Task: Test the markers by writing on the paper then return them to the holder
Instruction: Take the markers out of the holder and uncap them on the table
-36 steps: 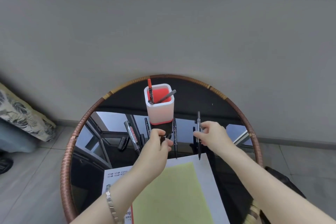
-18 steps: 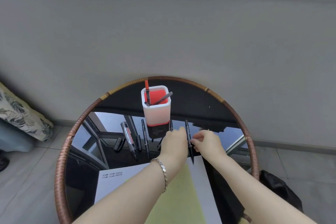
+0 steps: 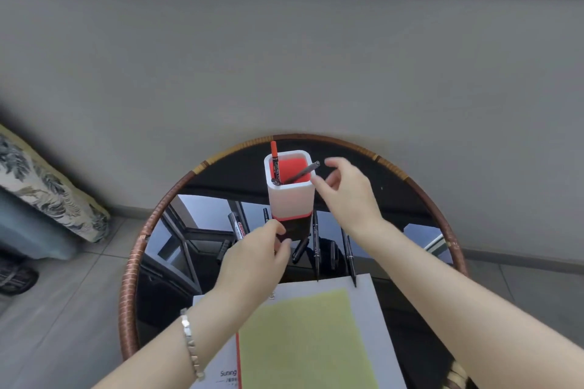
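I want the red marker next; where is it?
The red marker stands in the holder's far left corner, beside a grey pen.

1. A grey wall (image 3: 284, 57) is filling the upper frame.
2. A leaf-patterned cushion (image 3: 41, 186) is lying at the left edge.
3. A dark shoe (image 3: 15, 278) is sitting on the tiled floor (image 3: 57, 325), lower left.
4. A round glass surface with a woven rim (image 3: 128, 294) is reflecting window frames.
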Demonstrator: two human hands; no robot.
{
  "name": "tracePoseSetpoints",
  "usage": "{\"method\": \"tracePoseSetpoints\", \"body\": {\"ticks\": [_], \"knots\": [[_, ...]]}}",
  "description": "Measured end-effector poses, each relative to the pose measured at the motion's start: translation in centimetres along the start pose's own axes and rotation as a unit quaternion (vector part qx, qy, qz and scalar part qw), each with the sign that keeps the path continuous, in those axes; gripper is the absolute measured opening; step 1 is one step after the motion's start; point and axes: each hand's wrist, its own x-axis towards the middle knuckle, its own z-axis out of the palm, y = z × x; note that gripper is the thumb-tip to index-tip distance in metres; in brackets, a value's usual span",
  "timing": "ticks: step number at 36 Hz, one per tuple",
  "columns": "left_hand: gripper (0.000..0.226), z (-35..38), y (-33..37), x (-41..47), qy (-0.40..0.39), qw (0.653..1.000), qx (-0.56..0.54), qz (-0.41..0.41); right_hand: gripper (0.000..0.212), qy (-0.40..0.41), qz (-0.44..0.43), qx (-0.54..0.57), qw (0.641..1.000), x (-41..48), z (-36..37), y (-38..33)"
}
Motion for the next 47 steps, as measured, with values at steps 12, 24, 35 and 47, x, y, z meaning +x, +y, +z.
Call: {"method": "tracePoseSetpoints", "body": {"ticks": [12,24,35,47], "knots": [[0.018,-2.5,-0.2,-0.5,0.116,0.991,-0.047,0.043,0.012,0.037,0.019,0.035,0.999,1.5,0.7,-1.2],[0.039,-2.5,2.5,0.4,0.111,0.980,-0.085,0.143,0.012,0.109,0.009,0.342,0.933,-4.8,-6.4,-2.7],[0.022,-0.5,4.4,-1.0,-0.026,0.983,-0.121,0.135,0.009,-0.073,0.140,0.397,0.904,-7.7,-4.5,-1.8],[0.025,0.7,4.1,-1.8,-0.038,0.983,-0.094,0.152,0.023,-0.059,0.165,0.373,0.911,-8.9,-3.5,0.0]]}}
